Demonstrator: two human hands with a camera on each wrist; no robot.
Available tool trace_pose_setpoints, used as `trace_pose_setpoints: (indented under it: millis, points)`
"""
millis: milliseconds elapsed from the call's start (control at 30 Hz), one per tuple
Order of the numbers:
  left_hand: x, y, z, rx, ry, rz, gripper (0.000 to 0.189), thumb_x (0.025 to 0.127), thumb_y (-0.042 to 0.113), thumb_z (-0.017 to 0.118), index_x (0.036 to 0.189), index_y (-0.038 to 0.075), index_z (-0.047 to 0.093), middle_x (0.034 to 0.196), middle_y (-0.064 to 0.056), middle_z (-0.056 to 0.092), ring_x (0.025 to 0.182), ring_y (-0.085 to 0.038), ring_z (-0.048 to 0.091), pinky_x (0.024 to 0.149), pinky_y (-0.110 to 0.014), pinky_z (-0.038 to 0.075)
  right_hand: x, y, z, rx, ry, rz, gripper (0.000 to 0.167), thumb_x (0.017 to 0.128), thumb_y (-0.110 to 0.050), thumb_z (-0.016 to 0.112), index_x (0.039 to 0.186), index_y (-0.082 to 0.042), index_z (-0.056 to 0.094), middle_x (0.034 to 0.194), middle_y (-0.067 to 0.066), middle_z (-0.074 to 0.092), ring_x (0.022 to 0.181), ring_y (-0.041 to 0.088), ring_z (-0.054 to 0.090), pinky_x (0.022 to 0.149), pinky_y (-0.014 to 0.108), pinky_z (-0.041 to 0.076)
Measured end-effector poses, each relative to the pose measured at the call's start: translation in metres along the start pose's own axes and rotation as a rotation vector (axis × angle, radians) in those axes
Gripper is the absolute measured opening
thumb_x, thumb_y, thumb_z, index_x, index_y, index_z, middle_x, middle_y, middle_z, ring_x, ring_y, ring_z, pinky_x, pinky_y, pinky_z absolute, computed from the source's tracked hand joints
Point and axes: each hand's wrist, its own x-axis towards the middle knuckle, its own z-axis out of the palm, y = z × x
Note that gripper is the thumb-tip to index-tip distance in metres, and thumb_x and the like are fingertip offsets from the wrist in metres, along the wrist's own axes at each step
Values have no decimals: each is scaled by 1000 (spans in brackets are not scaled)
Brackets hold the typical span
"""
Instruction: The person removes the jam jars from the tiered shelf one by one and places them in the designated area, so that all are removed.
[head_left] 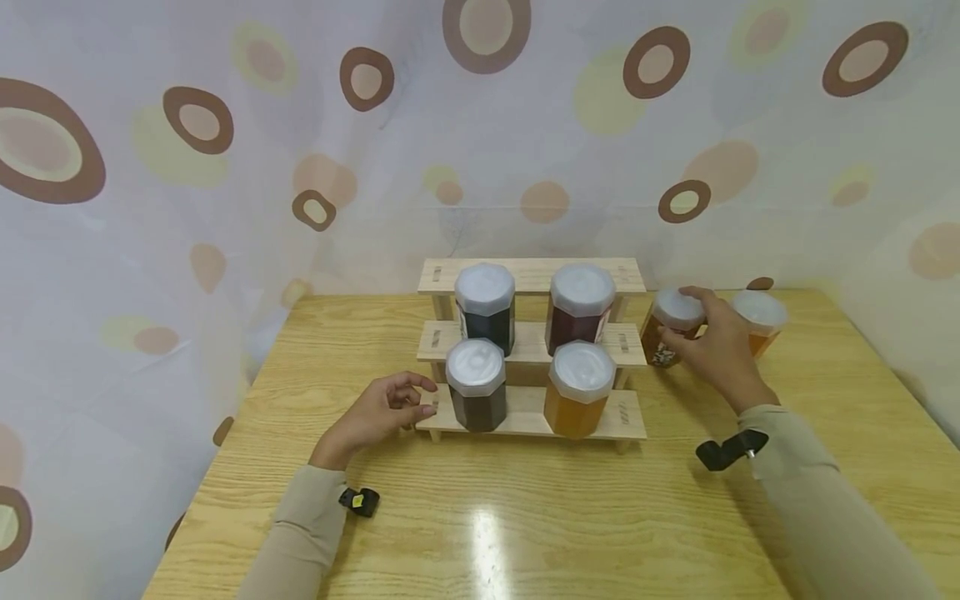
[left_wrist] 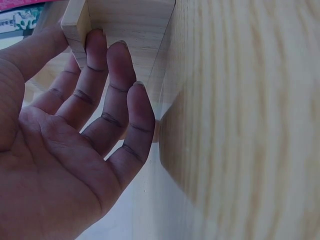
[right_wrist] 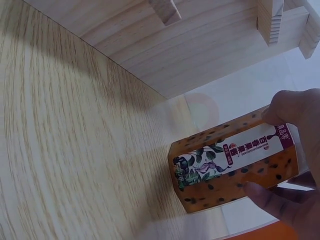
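Note:
A three-tier wooden display rack (head_left: 528,275) stands on the table, holding lidded jars. At the left end of its lowest shelf (left_wrist: 77,22), my left hand (head_left: 378,414) has its thumb and curled fingers around the slat's end. Right of the rack, my right hand (head_left: 716,346) grips an eight-sided jar of orange fruit syrup with dark seeds (right_wrist: 235,162) near its white lid (head_left: 677,307). This jar leans slightly, its base right at the tabletop, its leafy label facing the wrist camera. Beside that hand is another orange jar (head_left: 761,312), partly hidden.
On the middle tier stand a blackish jar (head_left: 486,321) and a dark red jar (head_left: 576,321). The lowest tier bears a dark brown jar (head_left: 478,404) and an amber jar (head_left: 577,408). A patterned curtain (head_left: 525,150) hangs behind the wooden table (head_left: 540,517).

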Motion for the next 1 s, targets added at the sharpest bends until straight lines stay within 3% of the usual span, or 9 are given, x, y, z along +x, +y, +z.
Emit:
trace_pose_setpoints:
  millis: [200,367,533,700,867,1000]
  points:
    - [-1,1,0,5,8,-1,31,97,7,72,126,0,62,83,-5,63,69,-16,54,59,-26,43,0,-1,-2,5,-30,-29,64,93,-13,77,145,10,46,126,33,54,97,40,50,75,45,40]
    - [-1,0,0,3,8,0,31,97,6,72,126,-1,62,83,-6,63,69,-14,54,60,-26,44,-4,-1,-4,32,-45,-35,62,96,-11,73,145,12,44,131,36,50,108,46,52,82,57,46]
    - [1,-1,0,5,0,10,31,97,6,72,126,-2,62,83,-7,63,69,-13,54,61,-27,43,-5,0,-8,50,-26,-45,59,97,-11,71,144,13,44,137,38,48,120,53,50,91,67,44]
    - [0,0,0,2,1,4,32,98,8,72,126,-1,62,82,-6,63,69,-16,54,60,-27,44,-3,-8,-19,53,5,-60,57,98,-12,71,145,10,46,139,36,48,121,56,52,85,60,48]
    - [0,-1,0,-9,0,2,32,98,8,72,126,-1,62,82,-6,62,69,-16,54,61,-27,44,-2,-21,-28,80,4,-56,58,99,-14,69,148,5,46,142,32,47,125,58,49,93,66,42]
    - [0,-1,0,-11,-1,0,32,97,7,73,126,-1,62,82,-6,63,69,-16,55,61,-27,45,-2,-31,-32,87,25,-73,59,98,-17,72,149,0,48,143,28,48,109,50,58,76,33,50]
